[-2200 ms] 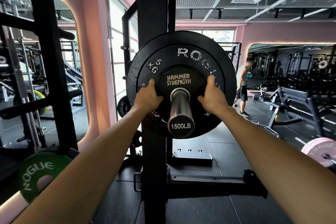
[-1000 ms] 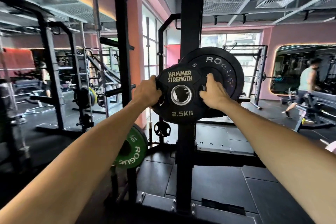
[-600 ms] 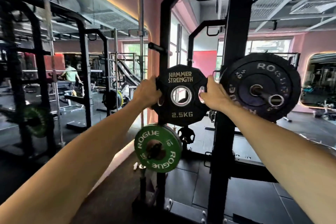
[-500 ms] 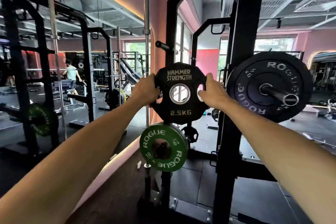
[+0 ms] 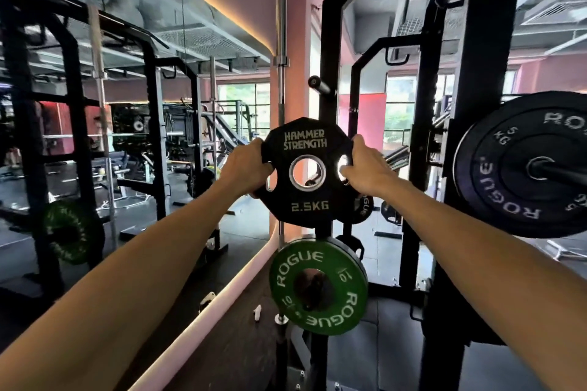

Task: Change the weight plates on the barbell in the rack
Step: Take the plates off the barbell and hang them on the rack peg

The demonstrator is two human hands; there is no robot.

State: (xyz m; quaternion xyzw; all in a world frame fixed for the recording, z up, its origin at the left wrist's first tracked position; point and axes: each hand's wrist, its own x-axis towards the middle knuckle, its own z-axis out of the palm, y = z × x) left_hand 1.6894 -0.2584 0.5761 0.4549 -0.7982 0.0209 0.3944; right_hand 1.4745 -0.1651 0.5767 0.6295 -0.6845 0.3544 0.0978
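I hold a small black 2.5 kg Hammer Strength plate (image 5: 306,200) upright in the air, in front of the black rack's rear upright (image 5: 330,41). My left hand (image 5: 244,167) grips its left edge and my right hand (image 5: 365,168) grips its right edge through a handle slot. At the right edge the barbell sleeve (image 5: 562,173) still carries a black 5 kg Rogue plate (image 5: 514,168). Above the held plate an empty storage peg (image 5: 320,85) sticks out of the upright. Below it hangs a green 10 Rogue plate (image 5: 319,286) on a lower peg.
A thick black rack post (image 5: 482,73) stands between the held plate and the barbell. A spare bar (image 5: 281,105) stands upright by the pink wall. A large wall mirror (image 5: 111,136) on the left reflects racks and a green plate. Small white objects (image 5: 257,313) lie on the floor.
Both hands slid the 2.5 kg plate off the barbell sleeve and carried it left toward the rack's storage pegs. The view turned left, so the barbell now sits at the right edge.
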